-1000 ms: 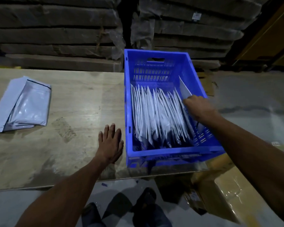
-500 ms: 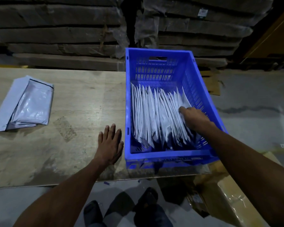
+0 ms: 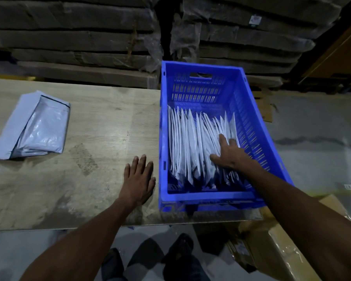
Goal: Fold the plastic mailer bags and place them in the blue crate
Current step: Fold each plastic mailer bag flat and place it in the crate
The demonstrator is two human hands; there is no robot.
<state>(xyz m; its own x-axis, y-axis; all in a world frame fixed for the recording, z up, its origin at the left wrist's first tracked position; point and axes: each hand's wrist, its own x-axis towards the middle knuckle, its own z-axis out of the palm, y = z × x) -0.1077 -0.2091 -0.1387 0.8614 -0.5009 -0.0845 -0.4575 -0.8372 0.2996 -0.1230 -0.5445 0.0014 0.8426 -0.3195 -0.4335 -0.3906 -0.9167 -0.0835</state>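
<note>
From the head camera, stacked cardboard is looming behind the table, where a mailer stack is lying far left. The left hand is resting flat beside the blue crate; the right hand, fingers spread, is pressing the upright folded mailers inside, gripping nothing.

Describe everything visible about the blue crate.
The blue plastic crate is rectangular, with slotted walls and a handle cut-out in its far end. It sits upright at the wooden table's right end. White folded mailer bags stand on edge inside, filling the near part. The right hand presses on them; the left hand lies flat beside it.
</note>
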